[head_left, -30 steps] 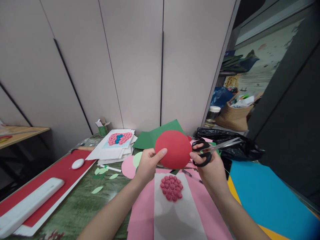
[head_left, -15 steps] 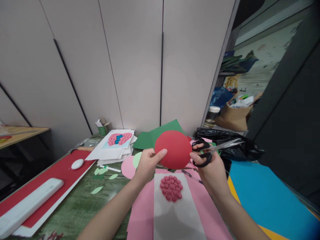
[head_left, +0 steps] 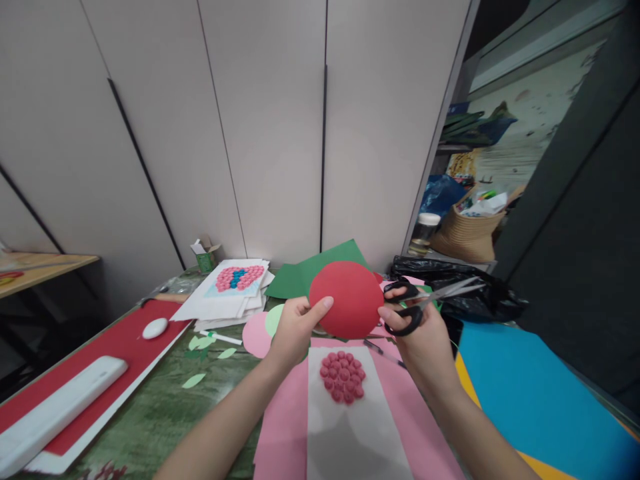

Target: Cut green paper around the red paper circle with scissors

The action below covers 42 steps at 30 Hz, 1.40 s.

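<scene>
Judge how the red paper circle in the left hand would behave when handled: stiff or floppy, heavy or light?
The red paper circle probably has some stiffness: pinched only at its edge by the left hand, it stands up without drooping. It looks thin and flat, so likely very light. It would probably crease if squeezed.

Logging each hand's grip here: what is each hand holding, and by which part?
Left hand pinches the red paper disc at its left edge; right hand holds the scissors by the black handle loops.

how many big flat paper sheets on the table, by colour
red: 1
green: 1
pink: 1
blue: 1
total: 4
An orange edge under the blue one is not counted.
</scene>
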Available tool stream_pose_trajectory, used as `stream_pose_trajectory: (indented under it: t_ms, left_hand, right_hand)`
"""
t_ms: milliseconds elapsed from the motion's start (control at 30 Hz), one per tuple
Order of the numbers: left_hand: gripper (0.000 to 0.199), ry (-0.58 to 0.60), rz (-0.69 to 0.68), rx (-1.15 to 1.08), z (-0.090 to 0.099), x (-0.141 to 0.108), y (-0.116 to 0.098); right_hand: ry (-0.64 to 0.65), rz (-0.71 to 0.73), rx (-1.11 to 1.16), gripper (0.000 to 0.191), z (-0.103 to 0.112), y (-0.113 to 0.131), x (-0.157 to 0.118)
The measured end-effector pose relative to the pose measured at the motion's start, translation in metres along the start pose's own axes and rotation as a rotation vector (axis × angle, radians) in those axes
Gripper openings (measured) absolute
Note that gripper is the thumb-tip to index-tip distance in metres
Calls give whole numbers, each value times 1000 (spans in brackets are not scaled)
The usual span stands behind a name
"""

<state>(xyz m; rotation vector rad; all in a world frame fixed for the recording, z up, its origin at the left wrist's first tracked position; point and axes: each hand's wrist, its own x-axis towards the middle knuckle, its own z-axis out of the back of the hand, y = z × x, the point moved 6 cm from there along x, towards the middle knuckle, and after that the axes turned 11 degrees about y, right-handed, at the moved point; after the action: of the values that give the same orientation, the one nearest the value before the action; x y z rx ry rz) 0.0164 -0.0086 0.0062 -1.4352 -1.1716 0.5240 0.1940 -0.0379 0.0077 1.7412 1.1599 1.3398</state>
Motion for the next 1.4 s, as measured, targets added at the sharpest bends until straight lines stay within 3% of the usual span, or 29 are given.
stream_pose_trajectory:
  t_ms: [567, 800, 1400]
  left_hand:
    - [33, -93, 25, -7, 4, 1, 6]
    - [20, 25, -27, 39, -3, -1, -2]
    - [20, 18, -20, 72, -1, -1, -3]
  right_hand:
    - [51, -9, 39, 40, -2, -3, 2]
    - [35, -17, 41, 41, -2, -5, 2]
    - [40, -51, 93, 43, -7, -3, 1]
